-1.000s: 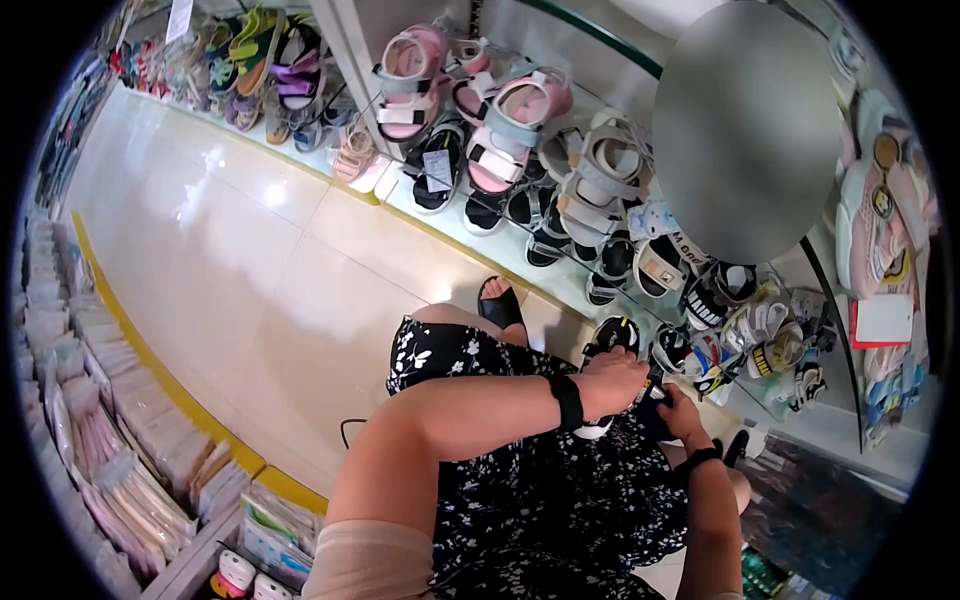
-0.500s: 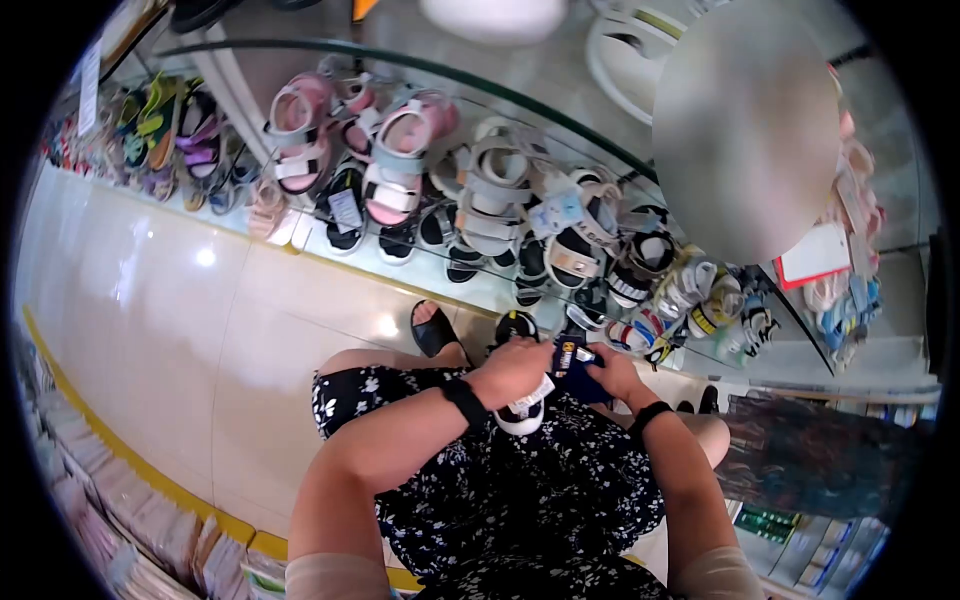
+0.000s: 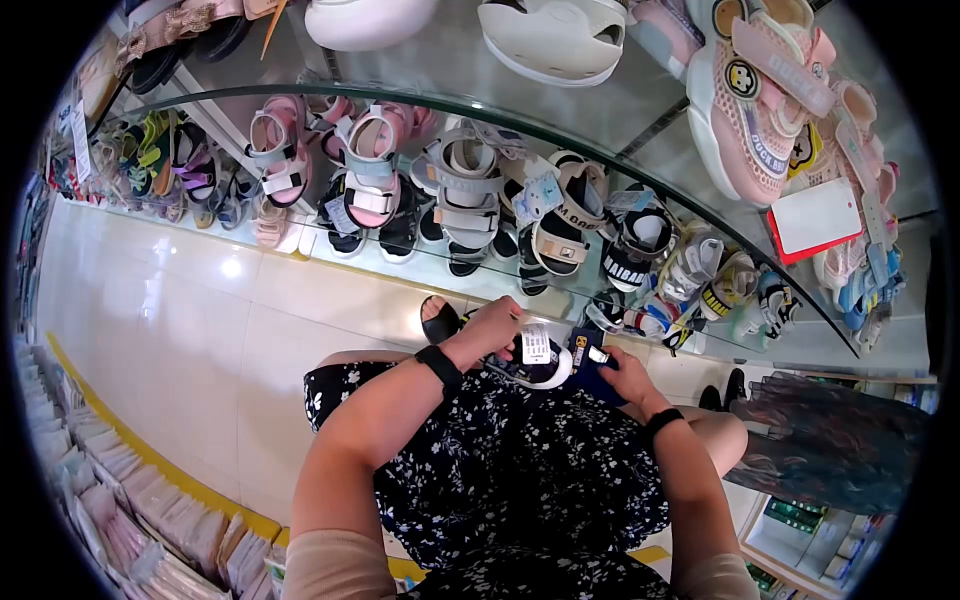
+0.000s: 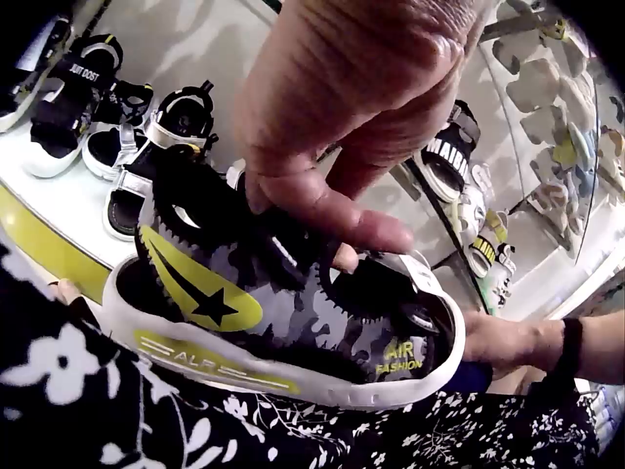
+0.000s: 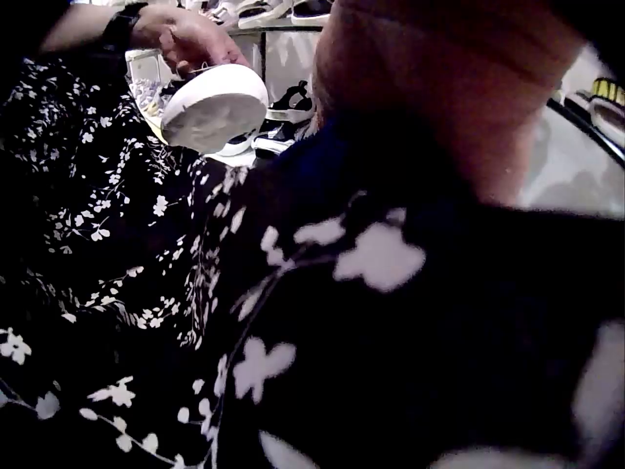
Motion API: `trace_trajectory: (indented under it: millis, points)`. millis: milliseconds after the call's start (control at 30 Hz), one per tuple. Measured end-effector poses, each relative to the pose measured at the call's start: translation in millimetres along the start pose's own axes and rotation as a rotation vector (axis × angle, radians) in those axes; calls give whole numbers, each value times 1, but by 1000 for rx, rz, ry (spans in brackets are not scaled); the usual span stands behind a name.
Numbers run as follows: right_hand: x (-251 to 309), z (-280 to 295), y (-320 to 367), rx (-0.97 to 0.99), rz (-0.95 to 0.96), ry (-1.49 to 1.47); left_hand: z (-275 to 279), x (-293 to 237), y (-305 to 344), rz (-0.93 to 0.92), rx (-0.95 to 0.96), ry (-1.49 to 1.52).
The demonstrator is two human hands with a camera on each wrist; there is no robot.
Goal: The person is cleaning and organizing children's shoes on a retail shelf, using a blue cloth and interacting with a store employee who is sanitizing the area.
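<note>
My left hand (image 3: 482,334) grips a black and grey camouflage sandal (image 4: 293,313) by its upper, above my lap; in the left wrist view the fingers (image 4: 332,210) curl into its opening. The sandal has a white sole, a yellow patch with a black star, and a white tag (image 3: 536,344) at the heel. In the right wrist view its pale underside (image 5: 213,119) faces the camera. My right hand (image 3: 628,376) pinches a dark blue item (image 3: 592,366) with an orange and white print, just right of the sandal.
Sandals (image 3: 470,200) line the low shelf ahead under a curved glass shelf edge (image 3: 420,98). White clogs (image 3: 552,40) and pink shoes (image 3: 745,130) sit higher up. Packaged goods (image 3: 130,500) stand at the lower left. Another person's patterned skirt (image 3: 830,440) is at the right.
The view has shifted, showing more of the upper shelf. My left hand has lifted and turned the sandal, so its tag and white sole show more. The right hand still holds the blue item.
</note>
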State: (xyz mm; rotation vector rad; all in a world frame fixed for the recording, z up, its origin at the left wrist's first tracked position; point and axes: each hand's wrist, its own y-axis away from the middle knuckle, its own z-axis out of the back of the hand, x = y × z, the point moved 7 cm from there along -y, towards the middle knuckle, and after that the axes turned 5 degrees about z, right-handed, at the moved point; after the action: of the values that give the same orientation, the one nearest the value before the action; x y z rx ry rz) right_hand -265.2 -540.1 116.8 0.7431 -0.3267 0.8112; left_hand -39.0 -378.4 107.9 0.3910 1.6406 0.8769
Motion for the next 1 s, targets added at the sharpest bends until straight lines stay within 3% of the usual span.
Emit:
trace_trajectory:
  millis: [167, 300, 333, 433, 533, 633, 667, 700, 900, 1000]
  points:
    - [-23, -7, 6, 38, -82, -23, 2, -4, 0, -10, -22, 51]
    - [-50, -24, -6, 45, -32, 7, -12, -42, 39, -219, -56, -227]
    - [-53, -27, -9, 51, -21, 17, -20, -44, 41, -814, -376, -533]
    - [-30, -29, -23, 98, -59, -61, -28, -58, 77, -813, -424, -609]
    - [-22, -24, -34, 66, -32, -41, -27, -58, 77, -601, -240, -645]
    - [-22, -22, -61, -1, 87, 90, -17, -57, 80, -596, -223, -674]
    - [-30, -19, -67, 74, -6, 80, -18, -49, 75, -626, -245, -668]
    - [-22, -15, -76, 37, 54, 132, -19, -47, 74, -621, -247, -671]
    - [-17, -4, -118, 44, -158, 147, -22, -50, 77, -659, -244, -671]
    - [-28, -5, -137, 33, -132, 209, -26, -48, 76, -662, -237, -695]
